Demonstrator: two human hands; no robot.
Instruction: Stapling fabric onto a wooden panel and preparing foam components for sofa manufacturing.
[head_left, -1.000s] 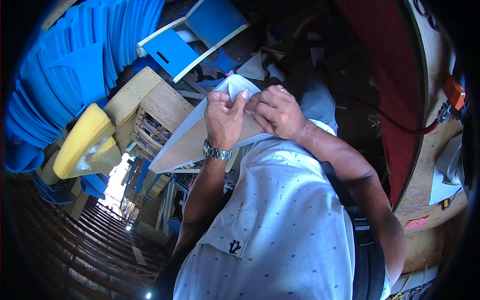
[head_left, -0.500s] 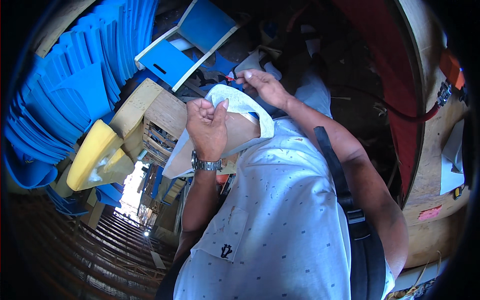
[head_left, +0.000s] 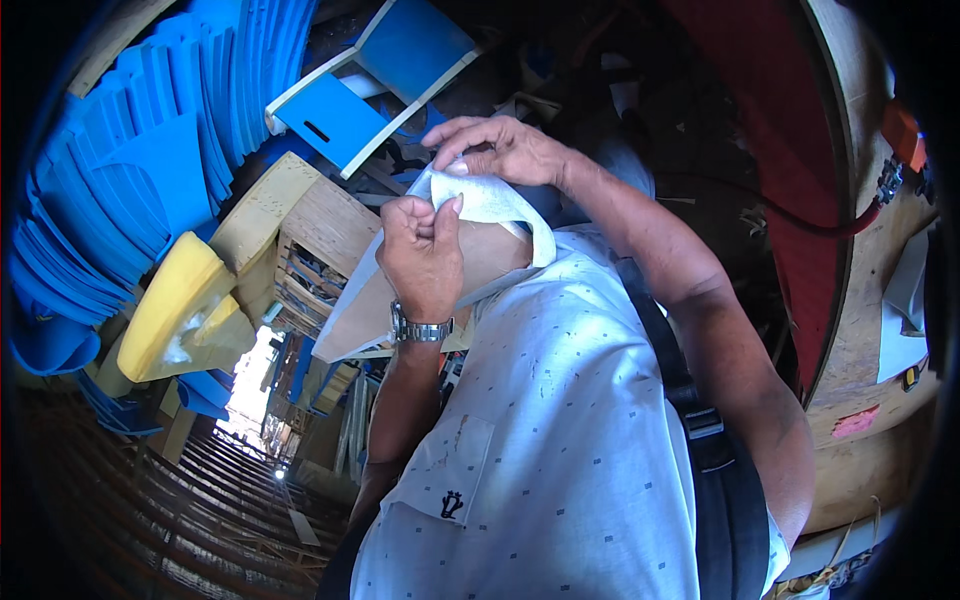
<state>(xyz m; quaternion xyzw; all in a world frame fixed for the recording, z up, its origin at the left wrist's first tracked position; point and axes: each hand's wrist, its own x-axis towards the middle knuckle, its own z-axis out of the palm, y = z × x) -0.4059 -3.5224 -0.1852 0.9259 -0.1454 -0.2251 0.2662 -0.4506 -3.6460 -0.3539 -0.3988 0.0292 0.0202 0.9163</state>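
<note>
Both my hands hold a white cloth [head_left: 495, 203] in front of my chest. My left hand [head_left: 422, 252], with a metal watch on its wrist, is closed on the cloth's left part, thumb pressed on top. My right hand [head_left: 497, 150] pinches the cloth's upper edge with its fingertips. The cloth hangs in a curved strip down toward my pale dotted shirt [head_left: 560, 430]. Just behind the hands lies a tan flat board [head_left: 352, 318] with a pale edge, partly hidden by them.
Stacked blue plastic shells [head_left: 130, 170] and a yellow one [head_left: 180, 315] fill the left. A blue and white panel [head_left: 370, 85] lies above, beside a wooden crate [head_left: 320, 250]. A big round wooden disc with a red face [head_left: 830, 260] stands right. A black strap [head_left: 690, 420] crosses my shirt.
Both hands have shifted along the cloth: the right one has gone to its upper edge, the left one grips lower. The cloth now hangs in a longer strip.
</note>
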